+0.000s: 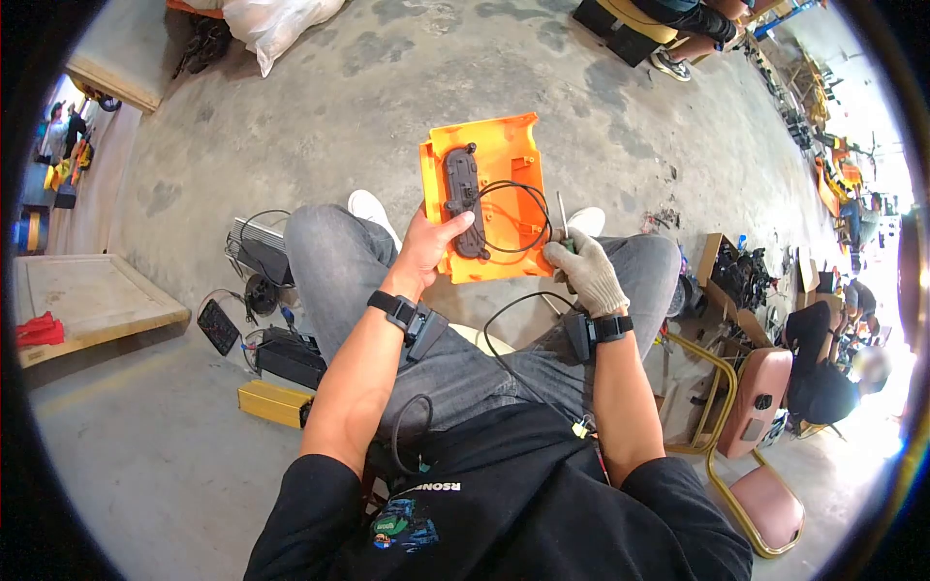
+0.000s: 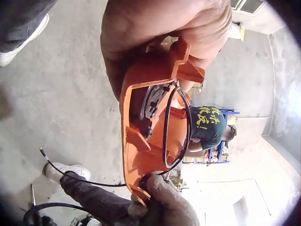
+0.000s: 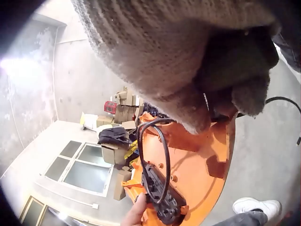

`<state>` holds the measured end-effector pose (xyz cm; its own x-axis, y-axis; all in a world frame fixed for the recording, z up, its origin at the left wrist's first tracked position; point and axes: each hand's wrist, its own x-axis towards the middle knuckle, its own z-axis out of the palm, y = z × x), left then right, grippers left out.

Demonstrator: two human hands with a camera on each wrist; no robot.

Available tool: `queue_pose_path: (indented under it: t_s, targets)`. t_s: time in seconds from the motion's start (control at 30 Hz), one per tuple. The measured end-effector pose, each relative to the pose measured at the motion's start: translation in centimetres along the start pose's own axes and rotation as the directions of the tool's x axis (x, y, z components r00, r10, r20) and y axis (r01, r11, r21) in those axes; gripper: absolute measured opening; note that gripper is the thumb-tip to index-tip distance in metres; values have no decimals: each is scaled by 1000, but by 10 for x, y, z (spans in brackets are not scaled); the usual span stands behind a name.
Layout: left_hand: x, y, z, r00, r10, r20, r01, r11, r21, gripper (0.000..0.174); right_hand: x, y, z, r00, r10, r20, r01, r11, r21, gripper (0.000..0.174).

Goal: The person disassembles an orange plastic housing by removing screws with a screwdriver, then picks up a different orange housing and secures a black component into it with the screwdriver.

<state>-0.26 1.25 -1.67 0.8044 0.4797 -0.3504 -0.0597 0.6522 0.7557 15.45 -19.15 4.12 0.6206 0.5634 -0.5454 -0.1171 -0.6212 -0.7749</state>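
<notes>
An orange plastic cover [image 1: 513,155] is held up over the lap, its ribbed inner side facing the head camera. Along its left part lies a long black plastic unit [image 1: 463,179], from which a thin black cable [image 1: 528,186] loops across the cover. My bare left hand [image 1: 426,242] grips the cover's near left edge, thumb pressed on the black unit. At the lower right corner, my gloved right hand [image 1: 589,271] holds a screwdriver [image 1: 561,208] with its thin metal shaft pointing away. Its dark handle [image 3: 240,54] lies within the glove, whose fingertips are right at the cover's edge and the cable.
Electronic parts and a yellow box [image 1: 273,404] lie on the floor at the left, near a low wooden platform [image 1: 107,300]. On the right are a carton of black parts [image 1: 741,276] and a folding chair [image 1: 760,402]. Other people sit farther off.
</notes>
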Motion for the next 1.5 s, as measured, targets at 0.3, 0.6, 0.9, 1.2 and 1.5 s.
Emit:
queue_pose_path:
  t_s: [0.3, 0.6, 0.9, 1.2, 1.5]
  targets:
    - [2, -3, -1, 997, 77, 0, -77, 995, 68, 42, 1, 4, 6, 969, -171, -180, 142, 977, -161, 28]
    - [4, -6, 0, 996, 88, -28, -80, 973, 218, 46, -7, -16, 37, 990, -94, -100, 103, 991, 87, 26]
    - [4, -14, -1, 994, 106, 15, -105, 935, 338, 50, 1, -13, 54, 963, -143, -227, 159, 986, 50, 28]
    - [3, -17, 1, 995, 93, 30, -98, 913, 395, 54, 3, -8, 62, 927, -137, -350, 134, 990, -32, 40]
    - [0, -11, 8, 992, 124, 14, -121, 932, 341, 44, 7, -1, 48, 844, -178, -507, 145, 984, -103, 40]
